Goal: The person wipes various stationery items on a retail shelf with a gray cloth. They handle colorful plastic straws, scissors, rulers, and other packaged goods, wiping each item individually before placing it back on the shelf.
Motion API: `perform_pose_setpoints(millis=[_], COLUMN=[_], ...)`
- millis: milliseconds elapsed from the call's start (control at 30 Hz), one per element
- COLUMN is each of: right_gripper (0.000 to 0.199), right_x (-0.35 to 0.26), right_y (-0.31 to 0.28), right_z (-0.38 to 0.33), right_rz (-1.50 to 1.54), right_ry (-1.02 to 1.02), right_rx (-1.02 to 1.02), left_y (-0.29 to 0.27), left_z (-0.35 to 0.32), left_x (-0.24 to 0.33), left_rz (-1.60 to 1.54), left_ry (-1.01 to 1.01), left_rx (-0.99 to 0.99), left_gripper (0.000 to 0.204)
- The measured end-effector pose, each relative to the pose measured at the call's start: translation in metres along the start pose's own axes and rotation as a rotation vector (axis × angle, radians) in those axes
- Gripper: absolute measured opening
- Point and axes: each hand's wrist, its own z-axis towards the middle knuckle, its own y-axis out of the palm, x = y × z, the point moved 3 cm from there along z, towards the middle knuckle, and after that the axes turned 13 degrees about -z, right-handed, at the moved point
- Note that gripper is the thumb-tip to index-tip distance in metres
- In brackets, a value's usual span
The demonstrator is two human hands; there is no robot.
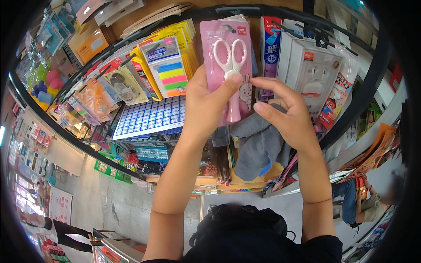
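A pink carded pack of scissors (208,48) stands upright at the middle, with white-handled scissors and a rabbit drawing on it. Its top hole is at a dark hook, and edges of more packs show behind. My left hand (204,98) grips the pack's lower part, thumb across the front over the scissors' pivot; its fingers are hidden behind. A crumpled grey cloth (254,151) with a small blue patch hangs from my right hand (287,114). That hand's lower fingers curl round the cloth, while its index fingertip reaches to the pack's right edge.
Left of the pack hang coloured sticky index tabs (171,74) and a blue-and-white label sheet (151,116). On the right are a blue-and-purple pack (270,44) and boxed white earphones (312,76). A black rack frame (357,96) curves around. Other people stand at the lower left and right.
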Motion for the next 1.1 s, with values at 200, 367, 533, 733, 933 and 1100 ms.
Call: perform_pose_setpoints(millis=[200,367,533,733,933,1100], right_gripper=[0.025,0.015,0.011,0.013,0.032,0.023], right_x=[-0.011,-0.011,-0.013,-0.028,-0.027,-0.017], right_y=[-0.012,-0.019,-0.028,-0.025,0.051,0.068], right_z=[-0.036,-0.054,-0.062,-0.073,-0.082,-0.111], right_rz=[0.186,0.204,0.146,-0.072,-0.446,-0.447], right_ry=[0.12,0.12,0.095,-0.118,-0.353,-0.261], right_rx=[0.147,0.279,0.31,0.421,0.076,0.037], left_y=[0.001,0.007,0.009,-0.027,-0.029,-0.037], left_z=[-0.033,-0.023,-0.041,-0.118,-0.184,-0.22], left_x=[0.006,0.016,0.008,-0.041,-0.059,-0.066], left_rz=[-0.101,-0.001,-0.08,0.054,0.1,0.042], left_ry=[0.033,0.135,-0.082,-0.213,-0.426,-0.469], left_rx=[0.053,-0.026,-0.082,-0.025,-0.015,0.002], left_gripper=[0.038,0.041,0.043,0.042,0.036,0.04])
